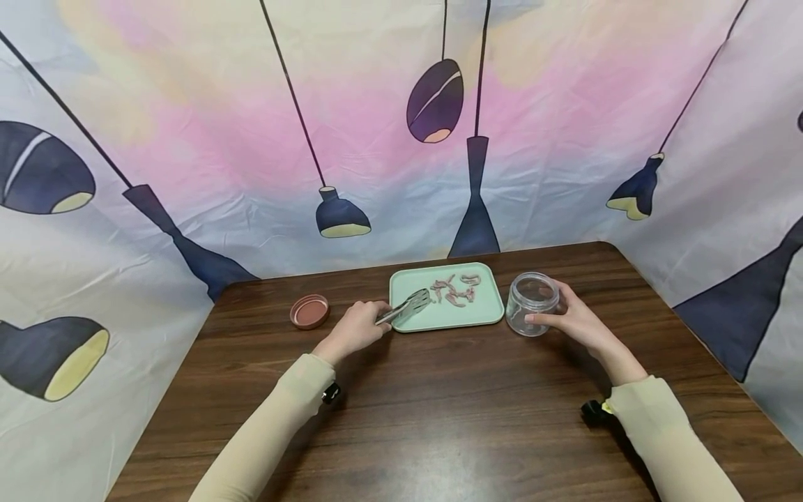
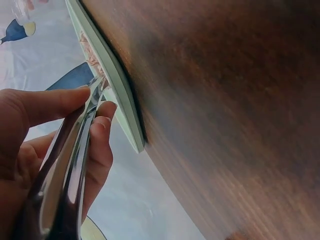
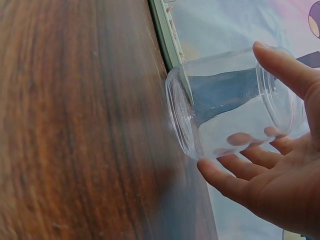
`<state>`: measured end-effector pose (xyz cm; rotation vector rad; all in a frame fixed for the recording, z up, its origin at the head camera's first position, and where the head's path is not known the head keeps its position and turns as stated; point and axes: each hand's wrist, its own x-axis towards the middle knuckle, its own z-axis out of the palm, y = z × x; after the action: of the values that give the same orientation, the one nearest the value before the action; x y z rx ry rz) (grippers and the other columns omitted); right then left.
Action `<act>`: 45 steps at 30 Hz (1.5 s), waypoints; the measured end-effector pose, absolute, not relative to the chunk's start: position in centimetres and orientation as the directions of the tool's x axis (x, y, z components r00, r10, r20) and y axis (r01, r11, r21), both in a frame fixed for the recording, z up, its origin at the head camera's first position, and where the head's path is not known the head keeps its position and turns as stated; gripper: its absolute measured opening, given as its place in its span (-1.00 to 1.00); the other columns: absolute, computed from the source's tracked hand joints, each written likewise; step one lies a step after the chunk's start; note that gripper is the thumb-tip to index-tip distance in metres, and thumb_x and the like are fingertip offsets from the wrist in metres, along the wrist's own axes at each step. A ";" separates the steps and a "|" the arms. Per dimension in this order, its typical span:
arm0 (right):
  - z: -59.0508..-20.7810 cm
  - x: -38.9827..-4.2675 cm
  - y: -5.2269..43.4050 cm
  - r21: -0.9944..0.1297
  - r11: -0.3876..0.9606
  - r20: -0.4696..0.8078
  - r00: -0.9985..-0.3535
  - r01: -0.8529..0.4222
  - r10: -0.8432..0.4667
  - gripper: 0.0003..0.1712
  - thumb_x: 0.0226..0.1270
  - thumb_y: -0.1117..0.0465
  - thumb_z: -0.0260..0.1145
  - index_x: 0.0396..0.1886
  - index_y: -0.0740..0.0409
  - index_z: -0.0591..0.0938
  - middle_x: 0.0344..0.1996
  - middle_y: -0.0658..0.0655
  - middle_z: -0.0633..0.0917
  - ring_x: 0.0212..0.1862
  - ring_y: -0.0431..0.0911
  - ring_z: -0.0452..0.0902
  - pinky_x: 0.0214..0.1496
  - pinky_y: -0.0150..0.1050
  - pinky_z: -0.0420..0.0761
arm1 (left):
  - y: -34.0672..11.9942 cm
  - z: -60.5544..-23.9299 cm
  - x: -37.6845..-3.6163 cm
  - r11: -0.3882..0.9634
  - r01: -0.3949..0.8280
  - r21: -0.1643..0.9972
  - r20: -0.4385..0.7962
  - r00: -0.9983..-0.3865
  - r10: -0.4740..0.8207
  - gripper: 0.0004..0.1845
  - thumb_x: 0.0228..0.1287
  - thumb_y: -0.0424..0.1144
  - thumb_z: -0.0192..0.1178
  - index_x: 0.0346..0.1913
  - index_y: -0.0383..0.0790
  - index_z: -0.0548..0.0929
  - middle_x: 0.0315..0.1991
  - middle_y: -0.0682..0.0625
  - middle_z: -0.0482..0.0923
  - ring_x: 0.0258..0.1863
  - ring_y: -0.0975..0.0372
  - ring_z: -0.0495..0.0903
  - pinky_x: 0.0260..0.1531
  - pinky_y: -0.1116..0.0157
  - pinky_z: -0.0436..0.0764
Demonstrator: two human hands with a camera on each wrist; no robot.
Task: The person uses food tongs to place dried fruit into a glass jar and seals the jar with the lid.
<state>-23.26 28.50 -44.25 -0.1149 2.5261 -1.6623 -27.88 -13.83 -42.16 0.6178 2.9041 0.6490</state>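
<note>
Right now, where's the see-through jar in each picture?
Head: the jar is right of the middle, beside the tray, in the right hand.
Left wrist: the jar isn't in it.
Right wrist: the jar is right of the middle and looks sideways, held by the right hand.
Shared landmark: the green tray shows in all three views.

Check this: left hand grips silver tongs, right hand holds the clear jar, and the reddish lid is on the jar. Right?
No: the reddish lid isn't on the jar but on the table, left of the tray (head view). Left hand grips silver tongs, right hand holds the clear jar: correct.
</note>
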 end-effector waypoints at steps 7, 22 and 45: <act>-44.2 -23.2 28.5 -0.923 0.384 -0.051 -0.990 -0.003 -0.130 0.26 0.26 -0.03 0.51 0.64 0.16 -0.15 0.48 0.39 0.18 0.50 0.34 0.08 0.32 0.29 0.28 | -14.0 -42.1 -27.8 0.823 0.363 0.436 0.016 -0.918 0.396 -0.64 0.34 -0.30 0.32 0.17 -0.27 0.67 -0.27 -0.05 0.70 -0.61 0.24 0.38 -0.49 0.27 0.38; -44.5 -23.0 28.6 -0.933 0.361 -0.050 -0.989 -0.002 -0.136 0.22 0.26 -0.01 0.50 0.65 0.11 -0.12 0.46 0.38 0.22 0.48 0.30 0.13 0.31 0.25 0.30 | -15.0 -40.1 -28.2 0.788 0.389 0.478 0.114 -0.916 0.383 -0.64 0.37 -0.22 0.32 0.18 -0.21 0.66 -0.59 0.05 0.58 -0.72 0.26 0.32 -0.61 0.28 0.32; -44.9 -23.2 28.9 -0.944 0.331 -0.041 -0.989 -0.010 -0.145 0.22 0.26 0.01 0.51 0.65 0.07 -0.12 0.46 0.36 0.23 0.49 0.25 0.11 0.34 0.25 0.25 | -12.0 -36.8 -28.7 0.725 0.454 0.518 0.244 -0.891 0.383 -0.64 0.37 -0.21 0.32 0.19 -0.14 0.68 -0.67 0.06 0.43 -0.78 0.28 0.15 -0.64 0.28 0.25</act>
<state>-23.19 28.87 -44.88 -0.1443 2.4643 -1.7467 -28.65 -12.01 -36.81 0.7379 3.0286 0.9612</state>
